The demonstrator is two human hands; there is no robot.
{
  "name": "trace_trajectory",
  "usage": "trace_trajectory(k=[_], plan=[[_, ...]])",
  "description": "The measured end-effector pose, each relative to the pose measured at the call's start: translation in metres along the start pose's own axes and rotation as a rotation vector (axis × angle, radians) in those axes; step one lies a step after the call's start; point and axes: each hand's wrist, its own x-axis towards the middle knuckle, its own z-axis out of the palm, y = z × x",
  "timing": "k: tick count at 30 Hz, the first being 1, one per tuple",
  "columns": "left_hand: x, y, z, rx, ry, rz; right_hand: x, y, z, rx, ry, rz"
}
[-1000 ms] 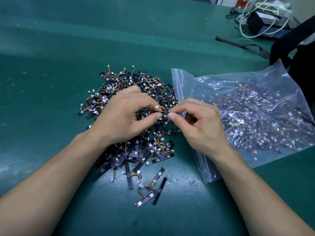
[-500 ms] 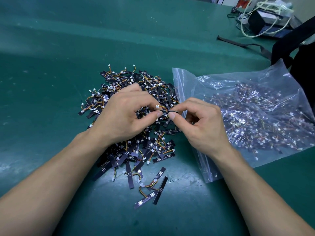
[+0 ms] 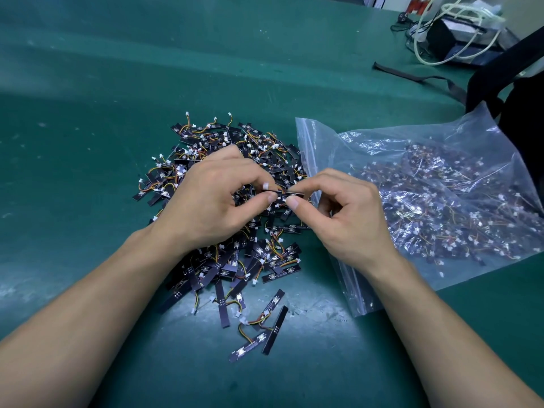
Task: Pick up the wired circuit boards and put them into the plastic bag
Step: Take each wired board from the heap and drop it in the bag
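Note:
A heap of small black wired circuit boards (image 3: 235, 260) with orange-yellow wires and white plugs lies on the green mat. Above the heap, my left hand (image 3: 215, 201) and my right hand (image 3: 347, 216) meet and both pinch one thin black board (image 3: 284, 193) between thumb and forefinger, one at each end. A clear plastic zip bag (image 3: 426, 201) lies flat to the right, its mouth facing the heap, with many boards inside. My right hand hovers over the bag's mouth edge.
The green table mat (image 3: 88, 142) stretches to the left and back. A few loose boards (image 3: 265, 328) lie nearest me. At the back right sit a dark box with white cables (image 3: 459, 33), a black strap (image 3: 418, 78) and a black bag (image 3: 518, 92).
Both hands stay almost still over the heap, working the pinched board slightly between their fingertips. The bag and heap have not moved.

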Motion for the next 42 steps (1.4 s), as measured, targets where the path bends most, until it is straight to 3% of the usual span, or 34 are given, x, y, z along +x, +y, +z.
trace_trajectory(k=[10, 42], plan=[[-0.0007, -0.0001, -0.0006, -0.023, -0.031, -0.014, 0.0008, 0.0016, 0.0004, -0.047, -0.002, -0.056], [-0.0015, 0.0006, 0.0007, -0.006, 0.008, -0.030, 0.0004, -0.0023, 0.0006, -0.013, -0.010, 0.013]])
